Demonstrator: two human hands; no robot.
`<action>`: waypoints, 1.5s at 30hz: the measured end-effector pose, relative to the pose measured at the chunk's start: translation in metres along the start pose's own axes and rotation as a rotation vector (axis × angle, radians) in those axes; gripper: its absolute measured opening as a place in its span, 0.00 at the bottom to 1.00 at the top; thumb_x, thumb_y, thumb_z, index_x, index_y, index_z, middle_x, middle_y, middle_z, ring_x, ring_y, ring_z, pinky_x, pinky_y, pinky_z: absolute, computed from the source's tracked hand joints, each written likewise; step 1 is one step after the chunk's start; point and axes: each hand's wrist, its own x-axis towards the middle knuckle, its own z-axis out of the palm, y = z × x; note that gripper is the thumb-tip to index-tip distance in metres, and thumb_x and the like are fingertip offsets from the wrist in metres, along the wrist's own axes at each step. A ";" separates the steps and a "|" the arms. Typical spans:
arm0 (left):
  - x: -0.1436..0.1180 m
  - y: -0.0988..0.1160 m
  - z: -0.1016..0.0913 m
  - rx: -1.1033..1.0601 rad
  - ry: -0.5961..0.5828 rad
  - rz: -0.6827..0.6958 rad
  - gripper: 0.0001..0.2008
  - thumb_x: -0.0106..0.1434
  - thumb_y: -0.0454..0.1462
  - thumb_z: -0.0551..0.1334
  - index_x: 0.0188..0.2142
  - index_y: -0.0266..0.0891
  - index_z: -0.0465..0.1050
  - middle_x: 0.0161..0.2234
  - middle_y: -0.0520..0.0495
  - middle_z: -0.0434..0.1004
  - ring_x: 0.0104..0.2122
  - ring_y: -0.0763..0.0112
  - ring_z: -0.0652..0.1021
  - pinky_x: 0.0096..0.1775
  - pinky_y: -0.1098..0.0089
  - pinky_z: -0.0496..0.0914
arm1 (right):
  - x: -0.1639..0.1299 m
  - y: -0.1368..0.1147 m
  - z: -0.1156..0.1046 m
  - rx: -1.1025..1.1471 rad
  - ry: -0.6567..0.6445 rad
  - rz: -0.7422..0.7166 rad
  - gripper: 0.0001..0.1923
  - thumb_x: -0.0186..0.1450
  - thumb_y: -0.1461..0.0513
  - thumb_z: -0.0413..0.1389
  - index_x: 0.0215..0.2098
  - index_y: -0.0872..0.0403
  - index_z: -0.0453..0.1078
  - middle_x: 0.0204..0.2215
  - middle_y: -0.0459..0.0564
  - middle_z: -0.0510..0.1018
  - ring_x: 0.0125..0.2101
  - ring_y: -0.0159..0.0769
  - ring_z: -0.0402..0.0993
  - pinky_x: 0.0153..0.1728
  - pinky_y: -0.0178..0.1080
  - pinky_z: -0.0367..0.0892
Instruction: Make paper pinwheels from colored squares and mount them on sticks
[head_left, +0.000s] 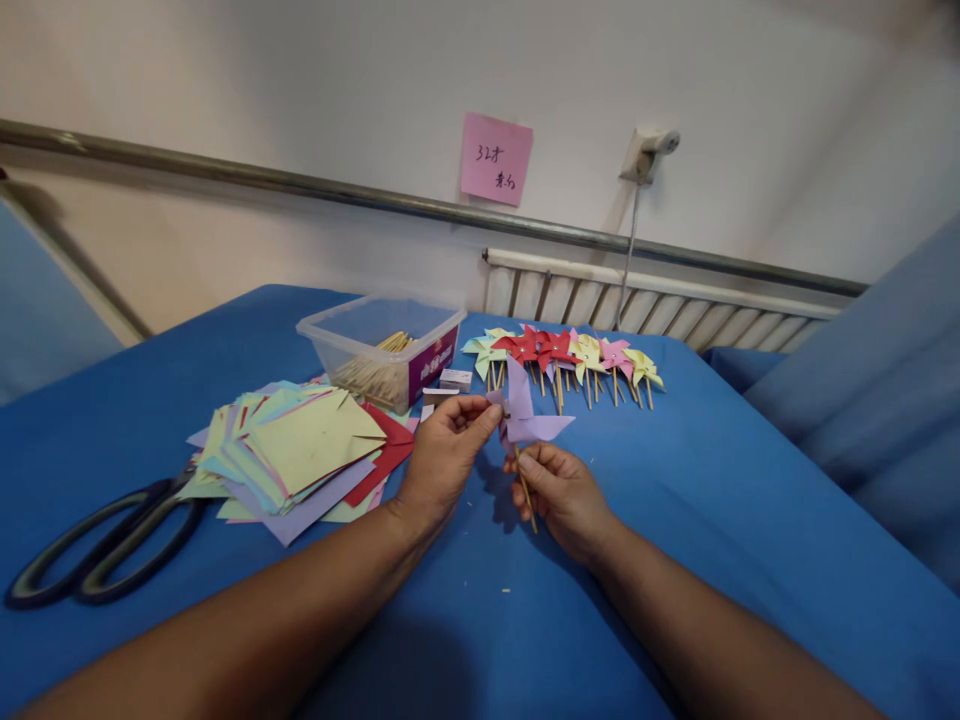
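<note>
Near the middle of the blue tabletop: a lilac paper pinwheel on a thin wooden stick, held up just above the cloth. Left hand curled, thumb and fingertips pinching the pinwheel's left blade at the hub. Right hand closed around the stick just below the paper, lower end of the stick poking out under the fingers. Toward the far edge, a row of finished pinwheels in green, red, yellow and pink, lying side by side. Just left of that row, a clear plastic tub with wooden sticks inside, two small boxes beside it. Left of the hands, a loose pile of coloured paper squares. Near the left edge, black-handled scissors, touching the pile. On the wall beyond, a pink note.
</note>
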 end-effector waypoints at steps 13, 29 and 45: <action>0.000 -0.001 -0.002 -0.056 -0.065 -0.042 0.25 0.50 0.42 0.69 0.47 0.39 0.71 0.39 0.45 0.77 0.37 0.68 0.76 0.39 0.69 0.69 | -0.003 -0.007 0.003 0.054 -0.095 0.091 0.15 0.57 0.52 0.62 0.28 0.54 0.67 0.18 0.43 0.73 0.18 0.27 0.68 0.18 0.29 0.62; -0.008 -0.005 0.004 -0.229 -0.140 -0.267 0.16 0.49 0.40 0.70 0.35 0.36 0.72 0.25 0.51 0.74 0.22 0.74 0.73 0.24 0.73 0.65 | 0.001 0.003 0.004 -0.125 -0.113 0.050 0.18 0.57 0.49 0.60 0.27 0.56 0.69 0.18 0.46 0.75 0.20 0.29 0.71 0.24 0.33 0.66; -0.015 0.001 0.006 -0.294 -0.202 -0.479 0.10 0.51 0.39 0.67 0.31 0.37 0.71 0.21 0.50 0.71 0.17 0.70 0.71 0.17 0.70 0.64 | 0.000 0.006 0.005 -0.231 -0.151 -0.035 0.17 0.58 0.50 0.59 0.25 0.56 0.70 0.19 0.44 0.73 0.19 0.27 0.67 0.25 0.32 0.65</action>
